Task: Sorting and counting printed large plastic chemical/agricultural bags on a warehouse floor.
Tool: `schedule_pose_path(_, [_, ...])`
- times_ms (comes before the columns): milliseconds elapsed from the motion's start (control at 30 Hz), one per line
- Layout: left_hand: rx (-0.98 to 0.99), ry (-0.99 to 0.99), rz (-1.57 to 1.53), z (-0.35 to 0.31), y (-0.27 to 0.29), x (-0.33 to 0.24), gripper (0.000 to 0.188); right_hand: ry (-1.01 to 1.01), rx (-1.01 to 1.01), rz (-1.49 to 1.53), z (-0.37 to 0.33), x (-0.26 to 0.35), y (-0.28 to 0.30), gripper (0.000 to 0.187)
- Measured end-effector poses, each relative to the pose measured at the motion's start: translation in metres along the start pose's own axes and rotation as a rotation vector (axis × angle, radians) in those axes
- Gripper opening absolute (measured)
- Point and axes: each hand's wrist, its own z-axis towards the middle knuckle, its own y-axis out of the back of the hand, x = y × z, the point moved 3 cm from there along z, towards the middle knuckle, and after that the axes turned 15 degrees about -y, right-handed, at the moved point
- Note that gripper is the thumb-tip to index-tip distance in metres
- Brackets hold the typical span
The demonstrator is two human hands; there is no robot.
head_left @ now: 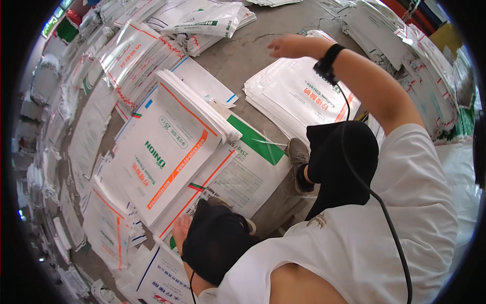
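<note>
My left hand point(180, 229) is beside my left knee, at the near edge of a stack of flat white woven sacks point(152, 152) with orange stripes and green print. Its fingers look stretched out, though the knee hides part of the hand. Stretched far forward, my right hand point(284, 46) hovers by the far end of a second stack of white sacks point(283, 88). Its fingers are loosely bent, and nothing shows in them. Under the first stack lies a white sack with a green band point(255, 139).
Several more piles of folded sacks point(134, 58) line the left and far side. A tall sack pile point(405, 66) stands at the right. My shoes point(298, 152) rest between the two stacks on the grey floor point(273, 25). A black cable point(372, 190) runs down from my right wrist.
</note>
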Motion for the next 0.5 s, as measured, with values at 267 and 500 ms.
schedule_pose_path(267, [0.026, -0.067, 0.076, -0.175, 0.042, 0.039, 0.036, -0.035, 0.033, 0.344, -0.122, -0.093, 0.071, 0.045])
schedule_pose_path(500, [0.063, -0.251, 0.732, -0.27, 0.136, 0.131, 0.025, 0.004, -0.12, 0.513, -0.161, -0.128, 0.092, 0.046])
